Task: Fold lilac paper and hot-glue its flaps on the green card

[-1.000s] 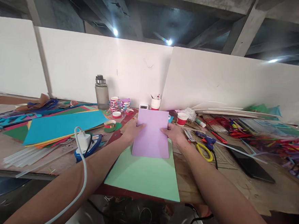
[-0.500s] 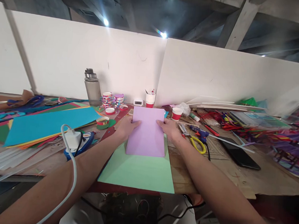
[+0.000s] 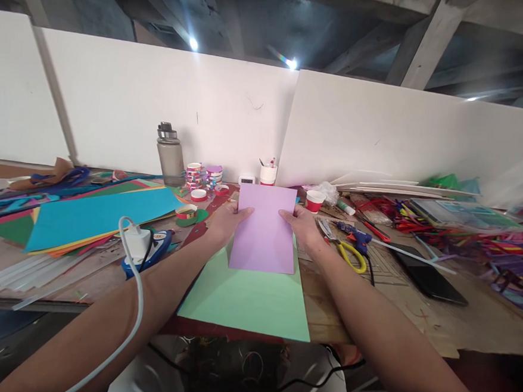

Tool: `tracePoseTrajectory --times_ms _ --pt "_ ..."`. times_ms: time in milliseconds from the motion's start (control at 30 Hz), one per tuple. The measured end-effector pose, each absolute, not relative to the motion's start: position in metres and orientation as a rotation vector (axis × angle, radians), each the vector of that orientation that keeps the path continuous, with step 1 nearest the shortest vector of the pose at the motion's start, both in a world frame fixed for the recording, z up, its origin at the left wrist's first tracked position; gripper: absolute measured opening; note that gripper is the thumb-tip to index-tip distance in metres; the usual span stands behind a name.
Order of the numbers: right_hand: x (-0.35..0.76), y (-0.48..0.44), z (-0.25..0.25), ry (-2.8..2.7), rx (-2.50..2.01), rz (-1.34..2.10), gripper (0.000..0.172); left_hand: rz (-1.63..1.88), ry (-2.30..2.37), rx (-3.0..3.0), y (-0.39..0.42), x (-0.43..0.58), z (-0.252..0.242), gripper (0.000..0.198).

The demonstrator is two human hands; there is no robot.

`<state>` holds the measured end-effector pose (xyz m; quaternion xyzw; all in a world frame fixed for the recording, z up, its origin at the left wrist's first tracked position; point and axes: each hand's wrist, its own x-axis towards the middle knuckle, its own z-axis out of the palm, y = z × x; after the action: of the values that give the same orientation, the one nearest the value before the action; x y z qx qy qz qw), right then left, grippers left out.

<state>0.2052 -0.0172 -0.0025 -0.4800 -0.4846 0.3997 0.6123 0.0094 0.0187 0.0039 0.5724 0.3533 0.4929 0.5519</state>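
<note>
A sheet of purple paper [image 3: 264, 238] is held up between both my hands, with its lower edge over the light green paper [image 3: 245, 305]. My left hand [image 3: 226, 220] grips its left edge, thumb on the front face and fingers behind it. On the opposite edge my right hand [image 3: 303, 224] pinches it the same way. The fingers behind the sheet are hidden. The green paper lies flat at the front of the table. I cannot tell whether the purple paper's lower edge touches it.
Left are blue paper [image 3: 108, 212], glue sticks [image 3: 43, 273], a plug on a power strip [image 3: 150, 251] and a bottle [image 3: 171, 157]. Right are yellow-handled scissors [image 3: 351, 259], a blue glue gun [image 3: 356, 235], a phone [image 3: 426, 273] and a paper cup [image 3: 315, 201]. A white cable [image 3: 139, 307] crosses my left forearm.
The camera view has shifted slightly, so everything sits a little further right. Both hands keep their hold on the purple paper, whose edges look more squarely aligned.
</note>
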Motion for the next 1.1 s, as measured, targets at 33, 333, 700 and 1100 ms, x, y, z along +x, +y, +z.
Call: tracePoseTrajectory --times_ms 33,333,700,1100 --pt "0.205 -0.017 -0.003 -1.119 -1.106 0.917 0.039 1.167 0.843 1.355 0.018 0.009 0.004 0.042" --pt "0.204 -0.017 -0.002 -1.13 -1.15 0.912 0.04 1.163 0.869 1.379 0.019 0.009 0.004 0.044" --pt "0.203 -0.02 -0.001 -1.116 -1.217 0.985 0.028 1.118 0.988 1.291 0.026 0.005 0.0 0.046" --pt "0.211 -0.016 -0.008 -1.206 -1.48 1.039 0.018 0.81 1.081 1.113 0.036 -0.003 -0.006 0.044"
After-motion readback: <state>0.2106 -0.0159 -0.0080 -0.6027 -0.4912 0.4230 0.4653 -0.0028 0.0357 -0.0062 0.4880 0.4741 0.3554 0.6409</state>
